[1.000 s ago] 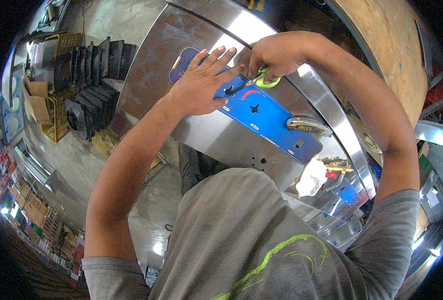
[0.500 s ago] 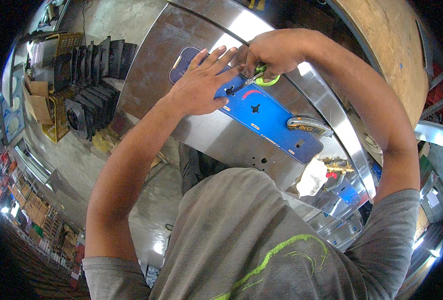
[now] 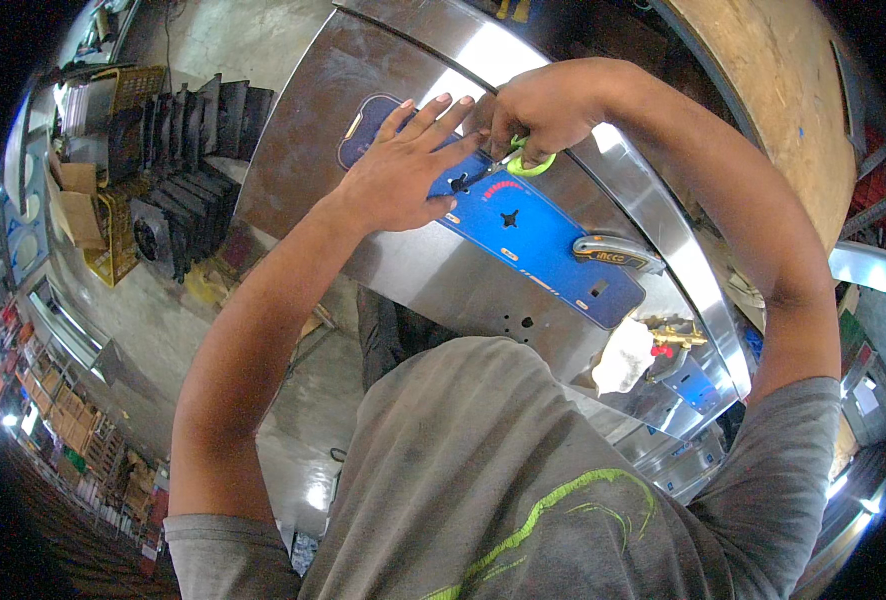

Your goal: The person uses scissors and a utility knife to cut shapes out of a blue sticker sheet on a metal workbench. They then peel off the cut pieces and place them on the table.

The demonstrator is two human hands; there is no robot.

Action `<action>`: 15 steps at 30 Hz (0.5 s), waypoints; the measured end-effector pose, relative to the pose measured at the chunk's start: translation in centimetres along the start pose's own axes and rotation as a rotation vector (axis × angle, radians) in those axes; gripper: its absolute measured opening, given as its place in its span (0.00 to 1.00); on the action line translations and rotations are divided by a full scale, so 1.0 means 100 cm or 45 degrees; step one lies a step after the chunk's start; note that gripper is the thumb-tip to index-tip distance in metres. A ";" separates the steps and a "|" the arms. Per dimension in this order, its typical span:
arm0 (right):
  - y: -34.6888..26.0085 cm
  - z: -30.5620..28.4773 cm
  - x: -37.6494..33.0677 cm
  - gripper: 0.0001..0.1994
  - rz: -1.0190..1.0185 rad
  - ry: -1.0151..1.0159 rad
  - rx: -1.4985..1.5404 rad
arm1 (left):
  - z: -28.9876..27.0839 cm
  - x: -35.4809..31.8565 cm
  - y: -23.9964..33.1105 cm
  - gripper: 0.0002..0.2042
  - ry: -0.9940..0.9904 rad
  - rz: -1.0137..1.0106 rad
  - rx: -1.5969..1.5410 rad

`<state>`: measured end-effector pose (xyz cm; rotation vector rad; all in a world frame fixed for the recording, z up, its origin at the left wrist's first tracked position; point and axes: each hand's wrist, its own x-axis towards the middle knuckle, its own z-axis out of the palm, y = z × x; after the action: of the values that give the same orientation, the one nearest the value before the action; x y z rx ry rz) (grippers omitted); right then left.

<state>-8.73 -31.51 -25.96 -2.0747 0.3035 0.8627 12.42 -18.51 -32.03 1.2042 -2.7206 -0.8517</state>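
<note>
our left hand (image 3: 398,182) is spread flat on the blue panel (image 3: 540,237), likely steadying it atop the metal sheet (image 3: 413,262); our right hand (image 3: 545,108) grips green-handled scissors (image 3: 534,172), angled toward a dark cutout (image 3: 460,184), contact hard to judge

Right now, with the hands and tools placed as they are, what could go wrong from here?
The right hand holds green-handled scissors, their tip close to the thumb of the left hand; a slip might nick it.

That tip is at or just above the blue panel, so it could scratch the surface.

A utility knife lies partly over the panel; a bump might slide it. I can't tell whether its blade is out.
</note>
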 end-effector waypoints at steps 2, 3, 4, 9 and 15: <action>0.001 0.000 0.003 0.20 -0.014 -0.001 -0.014 | 0.000 0.000 0.000 0.40 0.006 0.001 -0.003; 0.003 -0.001 0.004 0.21 -0.024 -0.008 -0.032 | 0.000 -0.001 0.000 0.40 0.009 0.002 -0.006; 0.005 -0.001 0.006 0.21 -0.032 -0.013 -0.054 | 0.000 -0.001 0.000 0.40 0.012 0.002 -0.009; 0.011 0.003 0.007 0.22 -0.090 0.054 -0.046 | -0.001 0.000 0.000 0.41 0.011 0.001 -0.015; -0.006 -0.009 0.000 0.20 -0.121 0.031 -0.098 | 0.001 0.000 -0.001 0.40 0.008 0.003 -0.002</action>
<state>-8.05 -31.82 -25.26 -2.1541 0.1854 0.8033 12.46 -18.47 -32.13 1.2015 -2.7155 -0.8482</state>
